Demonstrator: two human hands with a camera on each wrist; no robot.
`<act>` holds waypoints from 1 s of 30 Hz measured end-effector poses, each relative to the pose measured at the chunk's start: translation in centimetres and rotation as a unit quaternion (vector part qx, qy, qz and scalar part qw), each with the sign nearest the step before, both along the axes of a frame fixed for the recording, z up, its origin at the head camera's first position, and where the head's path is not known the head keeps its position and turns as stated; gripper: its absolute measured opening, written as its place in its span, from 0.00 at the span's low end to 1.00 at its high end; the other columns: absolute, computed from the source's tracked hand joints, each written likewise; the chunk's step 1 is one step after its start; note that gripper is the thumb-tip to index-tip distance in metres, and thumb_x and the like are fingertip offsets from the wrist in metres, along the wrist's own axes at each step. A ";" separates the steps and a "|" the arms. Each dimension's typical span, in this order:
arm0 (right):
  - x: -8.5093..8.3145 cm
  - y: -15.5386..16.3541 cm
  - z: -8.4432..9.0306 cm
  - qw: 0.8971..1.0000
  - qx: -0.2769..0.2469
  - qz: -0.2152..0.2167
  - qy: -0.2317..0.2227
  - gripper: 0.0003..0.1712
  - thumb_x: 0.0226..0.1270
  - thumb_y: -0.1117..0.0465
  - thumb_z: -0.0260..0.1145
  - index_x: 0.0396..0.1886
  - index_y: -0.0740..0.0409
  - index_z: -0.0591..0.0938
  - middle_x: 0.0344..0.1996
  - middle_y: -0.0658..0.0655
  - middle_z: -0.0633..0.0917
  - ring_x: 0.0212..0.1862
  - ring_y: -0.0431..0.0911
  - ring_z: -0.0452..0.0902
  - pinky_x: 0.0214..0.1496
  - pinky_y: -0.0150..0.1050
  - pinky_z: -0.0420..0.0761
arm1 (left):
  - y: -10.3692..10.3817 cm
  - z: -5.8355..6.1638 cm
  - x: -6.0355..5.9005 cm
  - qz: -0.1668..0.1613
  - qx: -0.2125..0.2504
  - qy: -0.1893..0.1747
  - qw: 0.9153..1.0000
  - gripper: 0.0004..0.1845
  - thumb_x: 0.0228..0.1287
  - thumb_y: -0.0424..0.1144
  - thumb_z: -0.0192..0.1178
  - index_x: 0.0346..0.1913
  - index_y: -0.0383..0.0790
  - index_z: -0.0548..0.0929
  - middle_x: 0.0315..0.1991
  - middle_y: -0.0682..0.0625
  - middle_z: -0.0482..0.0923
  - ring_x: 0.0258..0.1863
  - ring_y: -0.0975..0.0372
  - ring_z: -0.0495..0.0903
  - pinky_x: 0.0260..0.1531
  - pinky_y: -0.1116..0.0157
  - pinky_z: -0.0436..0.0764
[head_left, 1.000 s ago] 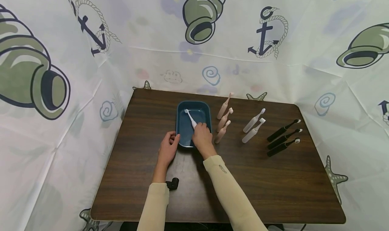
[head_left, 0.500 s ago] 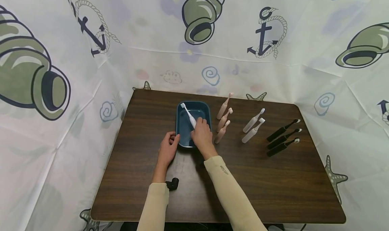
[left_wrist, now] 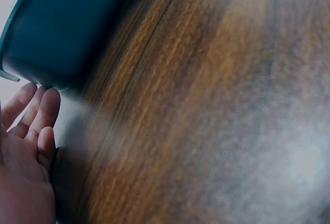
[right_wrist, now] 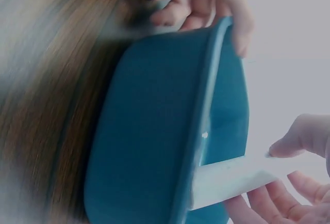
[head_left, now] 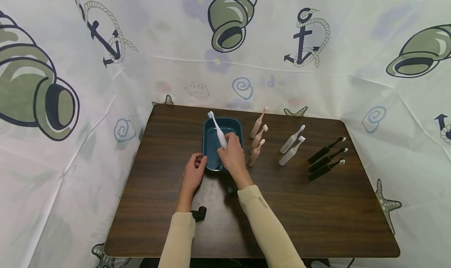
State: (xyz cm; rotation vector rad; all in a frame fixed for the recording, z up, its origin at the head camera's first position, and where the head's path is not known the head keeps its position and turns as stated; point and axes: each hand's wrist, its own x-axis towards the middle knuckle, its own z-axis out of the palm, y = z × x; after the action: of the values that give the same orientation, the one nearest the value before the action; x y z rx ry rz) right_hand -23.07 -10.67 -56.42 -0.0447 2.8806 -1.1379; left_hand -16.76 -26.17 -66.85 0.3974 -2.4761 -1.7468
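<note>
My right hand (head_left: 231, 152) pinches the handle of a white electric toothbrush (head_left: 220, 134) over a dark blue tray (head_left: 204, 142). The brush head points away and to the left, overlapping the tray's far left corner in the head view. In the right wrist view, the handle's end (right_wrist: 216, 185) is at the tray's rim, with thumb and fingers on either side of the handle. My left hand (head_left: 193, 172) holds the tray's near left corner. Its fingertips (left_wrist: 50, 97) are against the outer wall in the left wrist view, and its thumb reaches over the rim in the right wrist view.
Right of the tray lie three pink electric toothbrushes (head_left: 255, 155), then two white ones (head_left: 288, 156), then three black ones (head_left: 320, 173). They lie in columns on the brown wooden table (head_left: 317, 217). A patterned cloth (head_left: 169, 33) hangs behind the table.
My right hand has raised the white electric toothbrush, and its head has moved from inside the tray to beyond the far left rim. The left hand stays at the tray's corner.
</note>
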 end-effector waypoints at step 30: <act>5.5 3.5 3.5 0.984 -0.158 -0.006 0.086 0.24 0.71 0.67 0.71 0.63 0.57 0.74 0.55 0.59 0.82 0.57 0.53 0.82 0.60 0.53 0.85 | 0.1 -0.3 -0.2 -0.004 0.000 -0.006 1.000 0.30 0.80 0.67 0.55 0.69 0.49 0.78 0.57 0.48 0.83 0.52 0.55 0.81 0.59 0.47 0.70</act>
State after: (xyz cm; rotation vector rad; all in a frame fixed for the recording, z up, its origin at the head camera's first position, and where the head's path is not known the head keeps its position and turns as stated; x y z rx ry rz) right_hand -17.58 -7.13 -52.92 -0.1422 2.8091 -1.6606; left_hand -16.93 -26.11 -67.19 0.3995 -2.4891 -1.7521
